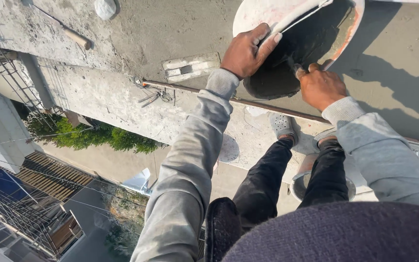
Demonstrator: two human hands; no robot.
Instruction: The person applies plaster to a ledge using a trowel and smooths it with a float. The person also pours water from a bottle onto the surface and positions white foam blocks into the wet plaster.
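The left hand gripped the rim of a white bucket, fingers curled over the edge and thumb pressed outside, tipping it on its side at about one o'clock in the head view. The right hand was closed around the handle of a small tool, apparently a trowel, whose blade reached into the wet grey mortar inside; the blade itself was mostly hidden.

The step in hand appeared to be scraping mortar out of the tilted bucket. The next move would likely call for keeping the rim steady while drawing the tool toward the mouth.

The bucket's long axis ran from one o'clock down to seven, its mouth facing the person. A thin metal rod crossed the concrete ledge just below both hands. A wooden-handled tool lay well apart at ten o'clock, and the person's sandalled feet stood on the ledge beneath.
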